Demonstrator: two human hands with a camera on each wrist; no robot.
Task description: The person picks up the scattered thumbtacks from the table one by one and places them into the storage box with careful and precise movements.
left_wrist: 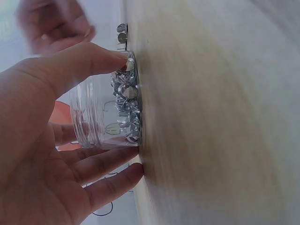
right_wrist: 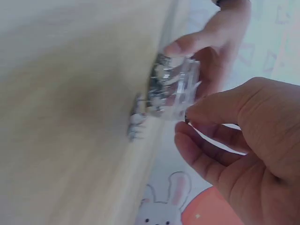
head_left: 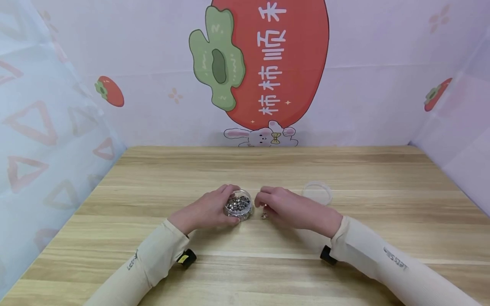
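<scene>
A clear round plastic jar (left_wrist: pixel 96 105) of silver thumbtacks (head_left: pixel 238 203) stands uncovered on the table. My left hand (head_left: pixel 210 209) holds it from the left, thumb on the near side and fingers round the far side. Just to the right is my right hand (head_left: pixel 287 208), thumb and fingertips pinched together beside the jar's rim in the right wrist view. A small dark bit shows between those fingertips, apparently a thumbtack (right_wrist: pixel 187 118), mostly hidden. Beneath that hand, a few loose thumbtacks (right_wrist: pixel 136 119) lie on the wood next to the jar.
A clear round lid (head_left: pixel 317 193) lies flat behind the right hand. The wooden table (head_left: pixel 245 272) runs back to a printed cloth wall (head_left: pixel 153 114), with cloth at both sides.
</scene>
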